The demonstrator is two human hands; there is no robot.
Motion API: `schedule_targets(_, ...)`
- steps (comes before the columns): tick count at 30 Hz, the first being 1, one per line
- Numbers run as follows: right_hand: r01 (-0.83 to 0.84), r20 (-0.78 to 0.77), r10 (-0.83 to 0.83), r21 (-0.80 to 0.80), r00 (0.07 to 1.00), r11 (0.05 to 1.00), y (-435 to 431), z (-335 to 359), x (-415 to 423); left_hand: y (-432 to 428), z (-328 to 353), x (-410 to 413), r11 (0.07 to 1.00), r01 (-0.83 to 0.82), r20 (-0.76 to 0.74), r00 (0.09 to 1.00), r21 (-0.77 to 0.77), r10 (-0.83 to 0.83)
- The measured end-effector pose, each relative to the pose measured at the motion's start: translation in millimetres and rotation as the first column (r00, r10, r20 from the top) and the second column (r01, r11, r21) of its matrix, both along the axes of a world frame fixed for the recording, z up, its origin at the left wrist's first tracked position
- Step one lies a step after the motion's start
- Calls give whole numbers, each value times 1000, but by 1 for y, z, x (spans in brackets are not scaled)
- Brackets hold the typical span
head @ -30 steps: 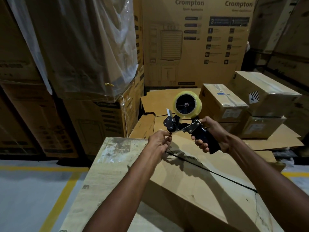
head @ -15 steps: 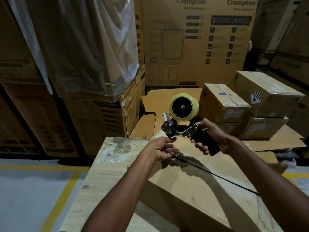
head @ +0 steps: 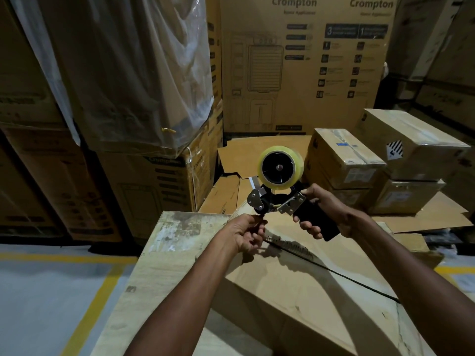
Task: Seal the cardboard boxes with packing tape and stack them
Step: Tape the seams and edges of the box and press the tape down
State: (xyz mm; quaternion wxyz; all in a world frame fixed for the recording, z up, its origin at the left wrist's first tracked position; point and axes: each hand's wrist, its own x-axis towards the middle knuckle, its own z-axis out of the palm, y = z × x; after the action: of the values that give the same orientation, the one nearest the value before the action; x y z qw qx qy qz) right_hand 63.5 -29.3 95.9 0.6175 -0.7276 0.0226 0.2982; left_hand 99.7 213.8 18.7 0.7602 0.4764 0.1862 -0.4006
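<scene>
From the head camera, the right hand (head: 326, 211) is clenched round the black handle of a tape dispenser (head: 284, 196) carrying a yellowish clear tape roll, held just above the far end of the large brown cardboard box (head: 295, 291). The left hand (head: 245, 232) has curled fingers meeting under the dispenser's front roller; whether they pinch tape cannot be told.

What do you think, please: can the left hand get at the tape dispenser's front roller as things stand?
Probably yes. The left hand sits just below the front roller, fingers almost touching it, with nothing between. The right hand grips the handle, away from that end.
</scene>
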Motion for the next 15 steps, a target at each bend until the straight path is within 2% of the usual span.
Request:
schedule_targets(3, -20, 2, 20, 4, 1000, 1000, 0, -1, -3, 2, 1, 5, 995, -72, 69, 995, 65, 67)
schedule_targets(5, -42, 5, 42, -4, 999, 999, 1, -2, -5, 4, 1, 8, 982, -116, 177, 980, 149, 89)
schedule_targets(10, -62, 39, 63, -31, 997, 998, 13, -11, -9, 23, -8, 25, 925, -147, 382, 924, 351, 2)
schedule_targets(15, -20, 65, 24, -61, 998, 998, 12, -18, -11, 75, -16, 55, 830, -291, 513, 858, 477, 6)
